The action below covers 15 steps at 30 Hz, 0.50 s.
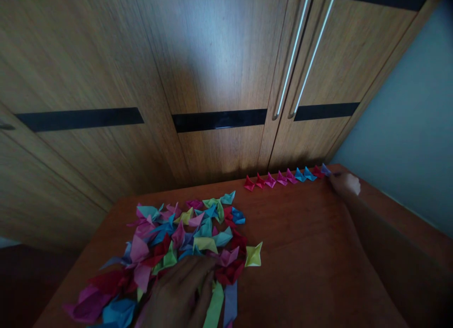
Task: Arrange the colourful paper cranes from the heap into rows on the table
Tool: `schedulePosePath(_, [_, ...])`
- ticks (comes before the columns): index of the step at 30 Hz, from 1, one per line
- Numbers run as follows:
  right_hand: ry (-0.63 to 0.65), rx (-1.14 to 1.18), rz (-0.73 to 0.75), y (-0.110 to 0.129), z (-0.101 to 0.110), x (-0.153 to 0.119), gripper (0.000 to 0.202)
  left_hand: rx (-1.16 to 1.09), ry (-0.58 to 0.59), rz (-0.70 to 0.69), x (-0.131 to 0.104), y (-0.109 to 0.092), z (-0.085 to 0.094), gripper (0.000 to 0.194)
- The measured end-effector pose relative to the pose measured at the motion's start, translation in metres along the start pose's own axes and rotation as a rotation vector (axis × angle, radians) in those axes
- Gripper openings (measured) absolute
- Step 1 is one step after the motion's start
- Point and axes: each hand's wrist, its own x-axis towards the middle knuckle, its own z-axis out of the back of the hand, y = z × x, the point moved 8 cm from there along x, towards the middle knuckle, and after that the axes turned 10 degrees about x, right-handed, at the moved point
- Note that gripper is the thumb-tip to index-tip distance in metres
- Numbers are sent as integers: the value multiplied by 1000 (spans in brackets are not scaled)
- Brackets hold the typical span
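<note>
Occupying the far edge of the bench (293, 252), a row of nine folded papers (290, 176) is running red, red, three pink, two blue, red, violet. Right hand (343, 183): fingertips are meeting the violet folded paper (325, 170) at the row's right end; whether that grip is pinching or released, one cannot tell. Left hand (180, 290): lying palm down over a multicoloured paper pile (205, 229), its grip hiding whatever it may be holding. Yellow folded paper (253, 255), one: resting at the pile's right edge. Wooden cabinet (219, 59): standing behind, carrying black bands (219, 120).
</note>
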Motion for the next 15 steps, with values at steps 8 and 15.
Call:
schedulePosePath(8, [-107, 71, -78, -13, 16, -30, 35, 86, 40, 41, -1, 6, -3, 28])
schedulePosePath(15, [-143, 158, -23, -5, 18, -86, 35, 231, -2, 147, -2, 31, -8, 40])
